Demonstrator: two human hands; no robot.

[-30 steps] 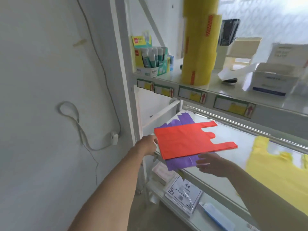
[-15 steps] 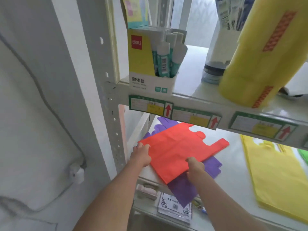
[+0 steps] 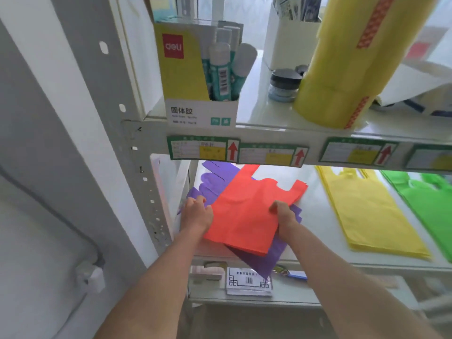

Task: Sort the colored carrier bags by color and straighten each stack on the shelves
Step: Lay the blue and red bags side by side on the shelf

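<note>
Red bags (image 3: 247, 216) atop purple bags (image 3: 212, 184) at shelf (image 3: 315, 216) left end; left hand (image 3: 195, 214) curled, pinching left edge; right hand (image 3: 285, 214) gripping right edge; lift red clear, keep stack flat, purple undisturbed.

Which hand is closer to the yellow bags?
The right hand. It grips the red bag's right edge, on the side toward the yellow bags. The left hand is farther away, at the red bag's left edge.

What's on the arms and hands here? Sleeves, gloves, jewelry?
Nothing visible: both forearms are bare as far as the frame shows, with no sleeves. The left hand and right hand have no gloves, and no watch, bands or rings show.
</note>
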